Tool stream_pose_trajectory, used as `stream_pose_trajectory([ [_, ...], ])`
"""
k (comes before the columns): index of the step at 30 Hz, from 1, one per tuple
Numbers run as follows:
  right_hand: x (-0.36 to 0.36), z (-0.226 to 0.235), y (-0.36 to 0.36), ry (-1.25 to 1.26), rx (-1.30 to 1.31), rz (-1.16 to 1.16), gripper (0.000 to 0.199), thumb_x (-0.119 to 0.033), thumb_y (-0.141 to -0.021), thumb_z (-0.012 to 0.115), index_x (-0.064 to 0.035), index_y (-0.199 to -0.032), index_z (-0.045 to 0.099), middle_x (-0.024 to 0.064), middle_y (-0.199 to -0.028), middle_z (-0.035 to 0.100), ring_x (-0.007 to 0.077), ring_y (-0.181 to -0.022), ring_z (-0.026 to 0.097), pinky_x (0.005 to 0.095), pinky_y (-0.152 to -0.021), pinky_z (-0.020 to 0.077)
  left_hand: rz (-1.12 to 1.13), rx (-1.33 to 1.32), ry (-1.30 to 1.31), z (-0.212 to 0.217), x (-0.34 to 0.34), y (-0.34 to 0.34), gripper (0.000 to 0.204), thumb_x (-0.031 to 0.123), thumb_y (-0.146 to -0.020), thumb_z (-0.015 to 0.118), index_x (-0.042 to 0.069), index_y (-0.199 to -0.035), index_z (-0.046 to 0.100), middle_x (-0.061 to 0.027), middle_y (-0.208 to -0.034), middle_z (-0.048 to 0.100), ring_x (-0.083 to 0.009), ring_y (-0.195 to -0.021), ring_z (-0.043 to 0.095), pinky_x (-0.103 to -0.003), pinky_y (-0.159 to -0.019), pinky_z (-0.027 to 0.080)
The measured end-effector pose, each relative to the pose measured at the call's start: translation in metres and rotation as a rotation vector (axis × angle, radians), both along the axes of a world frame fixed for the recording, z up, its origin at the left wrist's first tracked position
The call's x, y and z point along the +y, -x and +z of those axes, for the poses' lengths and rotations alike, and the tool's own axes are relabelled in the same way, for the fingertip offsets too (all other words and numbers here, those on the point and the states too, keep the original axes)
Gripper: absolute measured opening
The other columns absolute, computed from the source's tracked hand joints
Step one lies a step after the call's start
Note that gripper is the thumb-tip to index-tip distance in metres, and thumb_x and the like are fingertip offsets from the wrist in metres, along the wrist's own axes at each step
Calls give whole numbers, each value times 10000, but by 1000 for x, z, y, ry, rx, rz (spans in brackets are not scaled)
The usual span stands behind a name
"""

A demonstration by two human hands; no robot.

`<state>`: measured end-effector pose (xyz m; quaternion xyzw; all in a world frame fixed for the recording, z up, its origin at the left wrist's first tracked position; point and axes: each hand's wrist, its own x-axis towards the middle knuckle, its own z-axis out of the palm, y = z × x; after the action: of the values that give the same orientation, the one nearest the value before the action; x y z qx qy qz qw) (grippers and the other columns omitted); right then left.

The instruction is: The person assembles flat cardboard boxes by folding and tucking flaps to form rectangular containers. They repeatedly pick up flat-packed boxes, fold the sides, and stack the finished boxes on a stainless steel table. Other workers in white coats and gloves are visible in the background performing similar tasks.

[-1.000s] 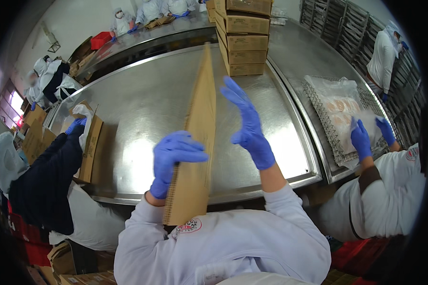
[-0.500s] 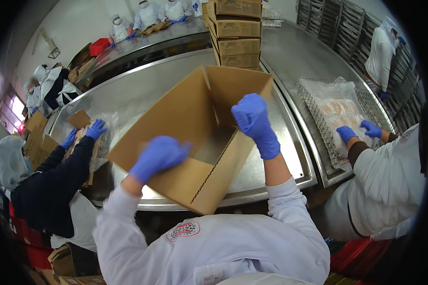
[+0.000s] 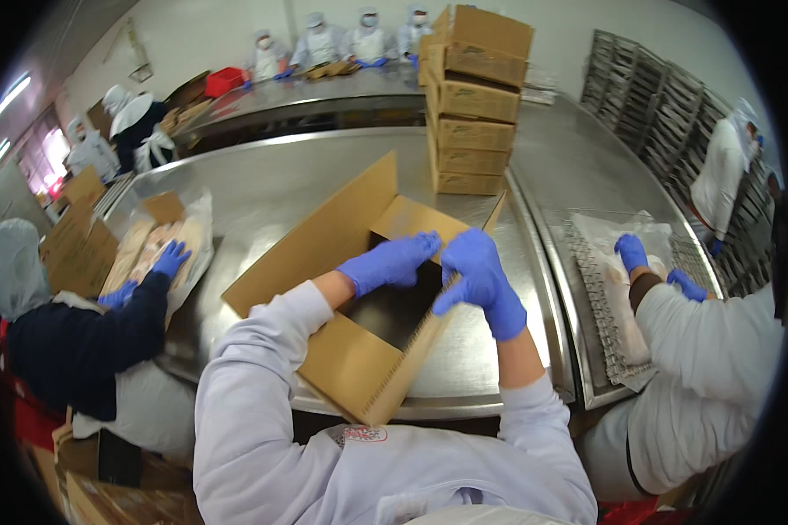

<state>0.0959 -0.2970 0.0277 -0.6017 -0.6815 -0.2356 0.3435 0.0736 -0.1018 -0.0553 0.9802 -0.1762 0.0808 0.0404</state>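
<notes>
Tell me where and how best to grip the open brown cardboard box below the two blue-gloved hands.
Probably by the right panel of the brown cardboard box, pinched from the right: it stands up, thin-edged, and the blue-gloved right hand is at its edge.

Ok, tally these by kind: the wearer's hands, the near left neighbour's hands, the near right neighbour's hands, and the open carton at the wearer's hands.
Wearer's left hand and right hand: 2
Left neighbour's hands: 2
Right neighbour's hands: 2
Open carton: 1
Total: 7
</notes>
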Motion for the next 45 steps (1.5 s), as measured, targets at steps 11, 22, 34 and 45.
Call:
stream_pose_trajectory([
  [11, 70, -28, 9, 180, 384, -203, 654, -528, -393, 774, -91, -863, 649, 136, -972, 610, 275, -983, 531, 441, -947, 320, 651, -8, 219, 75, 107, 39, 373, 338, -906, 330, 43, -973, 547, -228, -924, 582, -389, -811, 566, -511, -728, 426],
  [22, 19, -97, 2, -575, 759, -865, 1065, -635, -652, 621, -83, -1405, 110, 210, -1443, 95, 354, -1339, 21, 581, -1023, -1, 1029, 86, 408, 37, 7, 16, 658, 543, -852, 395, -33, -1162, 460, -277, -1174, 485, -406, -1089, 486, -475, -868, 419],
  [34, -172, -17, -30, -642, 1517, 430, 703, -587, -874, 314, -20, -1283, 382, 81, -1248, 469, 158, -1103, 455, 303, -978, 341, -206, -217, 1943, 46, -86, 38, 562, 447, -955, 196, 33, -1245, 442, -91, -1322, 380, -187, -1260, 283, -309, -1083, 149],
  [45, -249, -235, -103, -779, 2045, 266, 418, -249, -925, 402, -35, -1282, 374, 35, -1262, 456, 166, -1178, 419, 317, -1004, 323, 353, 13, 1125, -178, -132, 9, 527, 427, -951, 230, 82, -1349, 216, -212, -1206, 493, -353, -1123, 476, -365, -918, 378],
])
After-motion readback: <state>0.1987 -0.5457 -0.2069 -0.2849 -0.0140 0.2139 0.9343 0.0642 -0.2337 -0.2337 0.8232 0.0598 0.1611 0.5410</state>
